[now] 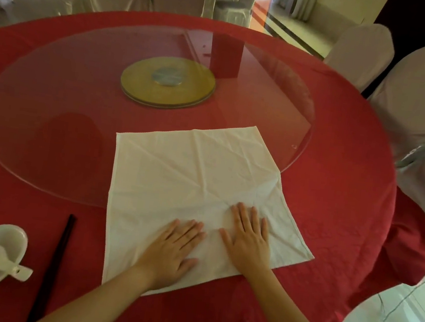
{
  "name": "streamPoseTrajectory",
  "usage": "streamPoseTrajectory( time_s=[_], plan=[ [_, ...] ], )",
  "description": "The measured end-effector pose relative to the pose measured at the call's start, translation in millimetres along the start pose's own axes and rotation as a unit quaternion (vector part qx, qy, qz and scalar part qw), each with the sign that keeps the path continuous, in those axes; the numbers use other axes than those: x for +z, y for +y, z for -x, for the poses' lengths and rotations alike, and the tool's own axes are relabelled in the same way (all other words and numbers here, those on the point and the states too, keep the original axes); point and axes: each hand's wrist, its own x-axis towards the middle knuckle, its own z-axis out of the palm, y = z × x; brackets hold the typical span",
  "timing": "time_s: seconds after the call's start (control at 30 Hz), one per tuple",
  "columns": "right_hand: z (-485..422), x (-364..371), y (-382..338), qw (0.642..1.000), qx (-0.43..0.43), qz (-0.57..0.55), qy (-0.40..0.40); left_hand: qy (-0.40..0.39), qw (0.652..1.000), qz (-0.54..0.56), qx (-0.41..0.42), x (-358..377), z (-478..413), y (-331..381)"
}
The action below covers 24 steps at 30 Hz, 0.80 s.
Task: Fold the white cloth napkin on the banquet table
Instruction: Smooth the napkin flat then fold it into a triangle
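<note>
red table point(334, 202) | napkin point(178, 170) spread | left hand point(172, 252), right hand point(249, 236) flat, palms down

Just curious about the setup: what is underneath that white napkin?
The napkin lies partly on the red tablecloth, with its far part over the glass turntable rim. Both hands press flat on top. Anything beneath the cloth is hidden.

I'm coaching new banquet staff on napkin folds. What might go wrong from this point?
The napkin lies half on the glass turntable, so that step, or the glass turning, could skew a fold. Creases remain, though both the left hand and right hand press flat. Chopsticks sit near its left edge.
</note>
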Motion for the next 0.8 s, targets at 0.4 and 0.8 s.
streamPoseTrajectory(
  time_s=[0.4,0.8],
  plan=[
    [59.8,-18.2,55.6,0.991,0.127,-0.031,0.014,0.020,1.000,0.005,-0.006,9.1,35.1,35.2],
    [-8.5,-43.9,18.1,0.998,0.048,-0.045,0.020,0.057,0.962,0.071,-0.256,-34.6,-75.0,-68.0]
  ],
)
